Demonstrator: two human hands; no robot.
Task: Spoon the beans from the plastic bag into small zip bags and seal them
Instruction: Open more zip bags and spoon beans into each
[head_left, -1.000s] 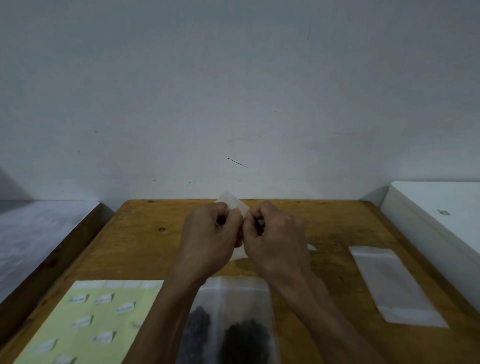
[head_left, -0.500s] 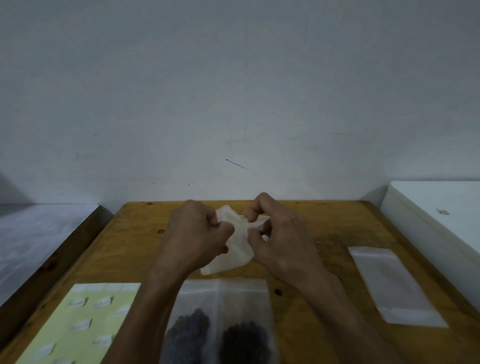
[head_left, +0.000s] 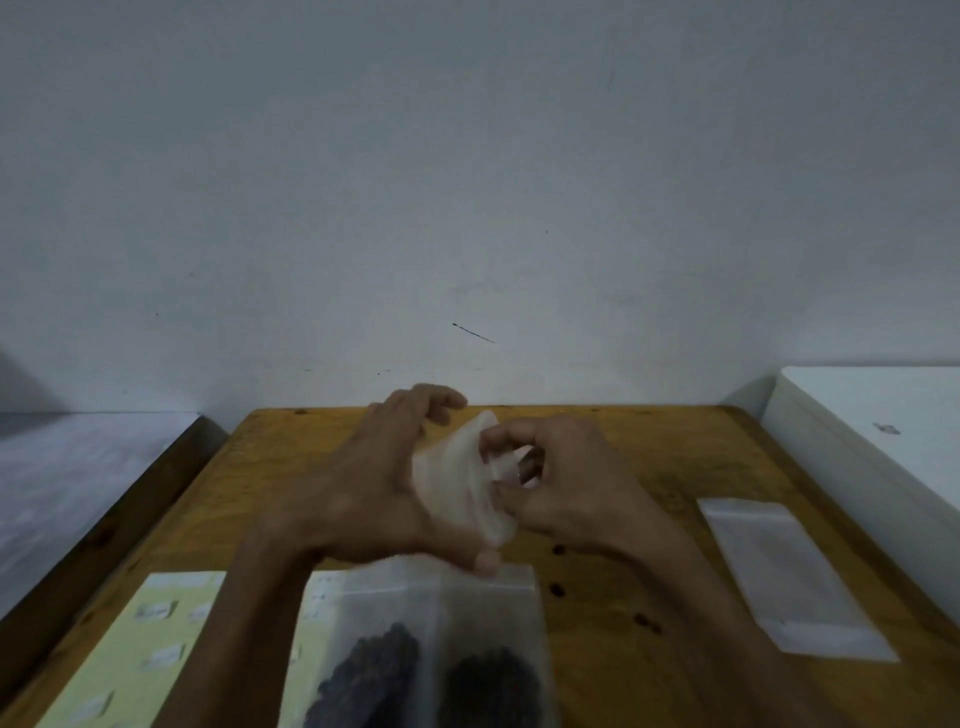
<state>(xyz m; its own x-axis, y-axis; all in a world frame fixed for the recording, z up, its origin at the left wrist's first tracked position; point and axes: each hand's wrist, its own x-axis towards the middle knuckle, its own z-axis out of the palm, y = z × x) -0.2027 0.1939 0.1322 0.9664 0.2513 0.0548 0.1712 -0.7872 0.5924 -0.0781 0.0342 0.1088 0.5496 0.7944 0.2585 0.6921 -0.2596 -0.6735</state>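
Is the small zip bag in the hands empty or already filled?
Empty: the small zip bag looks pale throughout, no dark beans inside.

Dim, flat light; the left hand (head_left: 374, 499) is motion-blurred, and wide-angle distortion bends the frame edges.

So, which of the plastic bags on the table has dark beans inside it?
The large plastic bag at the near edge, below the hands: two dark heaps show through it. The flat bag on the right looks empty.
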